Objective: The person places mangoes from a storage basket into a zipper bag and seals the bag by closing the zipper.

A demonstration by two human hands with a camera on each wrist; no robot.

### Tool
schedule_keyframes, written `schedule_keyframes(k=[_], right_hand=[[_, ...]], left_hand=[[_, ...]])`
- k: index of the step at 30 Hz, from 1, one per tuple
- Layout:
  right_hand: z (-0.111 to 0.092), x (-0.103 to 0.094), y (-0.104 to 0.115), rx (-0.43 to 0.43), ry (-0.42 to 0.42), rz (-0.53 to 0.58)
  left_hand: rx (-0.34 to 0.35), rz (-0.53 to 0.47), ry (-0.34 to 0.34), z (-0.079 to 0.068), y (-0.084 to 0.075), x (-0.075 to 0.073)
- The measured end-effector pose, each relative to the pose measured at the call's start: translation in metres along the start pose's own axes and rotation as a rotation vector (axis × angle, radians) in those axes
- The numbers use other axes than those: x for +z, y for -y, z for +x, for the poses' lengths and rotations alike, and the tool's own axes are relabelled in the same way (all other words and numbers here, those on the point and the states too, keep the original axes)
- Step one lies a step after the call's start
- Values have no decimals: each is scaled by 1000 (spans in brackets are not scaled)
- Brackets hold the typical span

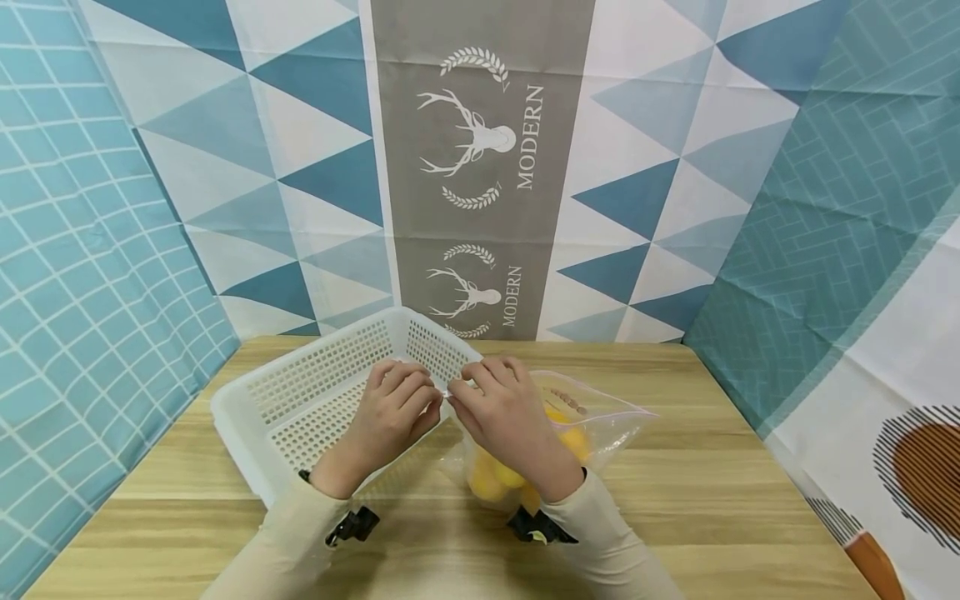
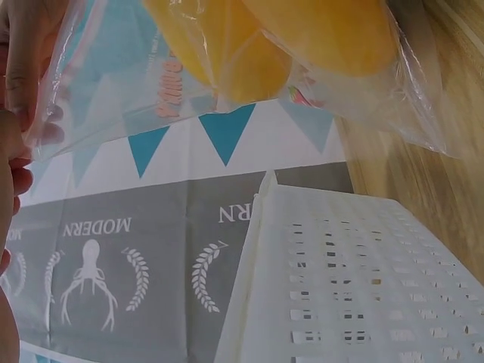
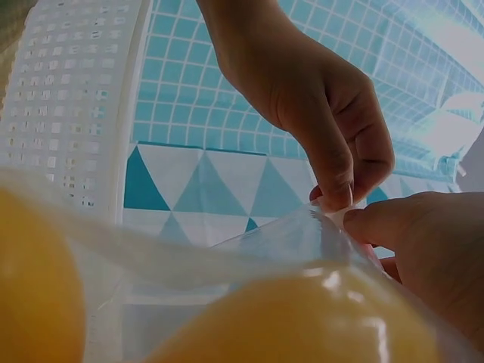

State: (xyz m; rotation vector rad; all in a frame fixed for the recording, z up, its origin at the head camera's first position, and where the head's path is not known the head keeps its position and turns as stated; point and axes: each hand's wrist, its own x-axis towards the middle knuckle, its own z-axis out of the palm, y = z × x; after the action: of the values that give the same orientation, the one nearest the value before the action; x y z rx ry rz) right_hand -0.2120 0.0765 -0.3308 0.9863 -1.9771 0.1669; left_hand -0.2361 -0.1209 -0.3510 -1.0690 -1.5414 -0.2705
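A clear zip bag [image 1: 600, 433] with several yellow fruits [image 1: 573, 442] inside lies on the table, partly under my right hand [image 1: 506, 417]. One upper corner of the bag is drawn up to the left. There my left hand [image 1: 397, 408] pinches the corner between thumb and fingers. From the other side, my right thumb and fingers pinch it too, close beside the left fingertips. The right wrist view shows the left hand [image 3: 318, 106] and the right hand [image 3: 435, 249] meeting at this corner. Yellow fruits [image 2: 325, 34] bulge through the plastic in the left wrist view.
Behind and left of the hands, a white perforated basket [image 1: 322, 342] stands on the wooden table [image 1: 675, 500]; no contents show in it. Patterned cloth [image 1: 480, 167] hangs along the back and sides. A dark strap-on device [image 1: 352, 525] sits at each wrist.
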Motion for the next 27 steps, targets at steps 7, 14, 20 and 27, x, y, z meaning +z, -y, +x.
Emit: schedule_keyframes(k=[7,14,20,27], right_hand=[[-1,1,-1,-12,-20,-37],[-1,0,-2,-36,-55,-70],[-2,-1,-4,-34,-43,-89],[-6,-3,-8,-27,-30,-90]], left_hand=[[1,21,2,2,-2,1],[-8,48,2,3,-4,2],[-17,69,7,3,-7,2],[-33,64,-2,1,-7,2]])
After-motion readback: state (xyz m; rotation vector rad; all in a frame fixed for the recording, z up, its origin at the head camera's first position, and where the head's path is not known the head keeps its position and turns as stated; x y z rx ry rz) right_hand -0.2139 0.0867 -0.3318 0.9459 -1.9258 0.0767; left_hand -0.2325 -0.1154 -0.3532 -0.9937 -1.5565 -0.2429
